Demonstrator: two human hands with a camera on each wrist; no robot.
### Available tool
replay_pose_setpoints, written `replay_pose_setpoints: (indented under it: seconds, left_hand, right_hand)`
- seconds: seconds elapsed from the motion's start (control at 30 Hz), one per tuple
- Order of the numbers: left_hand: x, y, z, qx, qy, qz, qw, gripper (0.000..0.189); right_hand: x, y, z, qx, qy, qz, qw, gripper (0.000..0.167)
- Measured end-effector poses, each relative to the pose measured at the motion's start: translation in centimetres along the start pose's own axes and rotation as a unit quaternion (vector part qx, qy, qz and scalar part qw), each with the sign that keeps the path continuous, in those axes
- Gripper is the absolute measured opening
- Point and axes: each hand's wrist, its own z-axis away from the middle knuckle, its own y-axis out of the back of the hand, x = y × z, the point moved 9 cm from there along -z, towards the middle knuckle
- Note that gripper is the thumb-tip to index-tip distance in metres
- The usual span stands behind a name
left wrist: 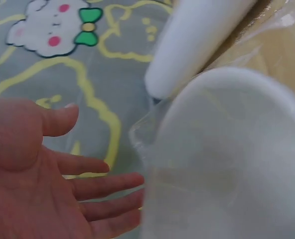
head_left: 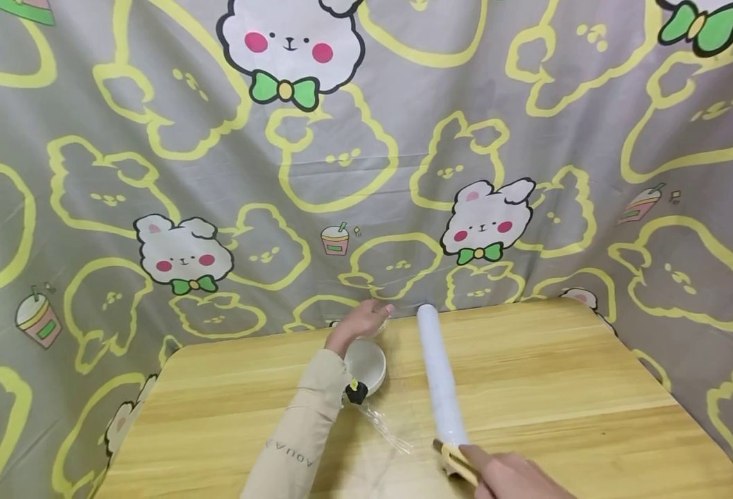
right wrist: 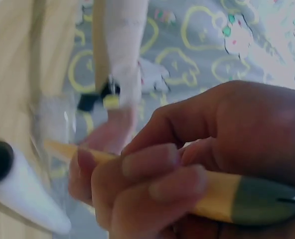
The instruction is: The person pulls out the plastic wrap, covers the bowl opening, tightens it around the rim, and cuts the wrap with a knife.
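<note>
A white bowl (head_left: 375, 364) sits tilted-looking beside my left wrist, with clear cling film (left wrist: 150, 124) stretched over its rim. My left hand (head_left: 366, 320) reaches past the bowl's far side, palm turned toward it and fingers extended; the left wrist view shows nothing held in it. To the right, a long white roll of cling film (head_left: 441, 374) lies on the table, pointing away from me. At its near end, my right hand (head_left: 516, 477) grips a slim yellow tool with a dark green end (right wrist: 262, 199); I cannot tell its exact kind.
The wooden table (head_left: 559, 388) carries everything. A loose strip of clear film (head_left: 387, 430) trails toward me between bowl and roll. Patterned grey cloth (head_left: 341, 173) hangs behind the table and along its sides. A black wrist camera (head_left: 356, 393) sits on the left sleeve.
</note>
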Motion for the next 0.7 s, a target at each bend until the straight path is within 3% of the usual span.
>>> replay_pose_setpoints:
  seconds: [0.13,0.37,0.53,0.7]
  left_hand:
    - [0.0,1.2,1.0,0.001,-0.019,0.013,0.9997,0.061]
    - [-1.1,2.6,4.2,0.019,-0.056,0.026,0.9979,0.054]
    - [-3.3,3.2,7.1,0.057,-0.051,0.093,0.9927,0.054]
    - [-6.2,2.8,10.0,0.063,-0.044,0.164,0.9835,0.060]
  right_hand:
    - [-0.4,3.5,-0.1,0.044,0.046,0.009,0.9979,0.036]
    - [1.3,8.3,-1.6,0.140,-0.019,-0.003,0.9900,0.032]
    - [3.4,11.9,-2.8,0.222,-0.036,-0.004,0.9743,0.034]
    - [6.3,12.9,-4.2,0.242,-0.051,-0.033,0.9685,0.040]
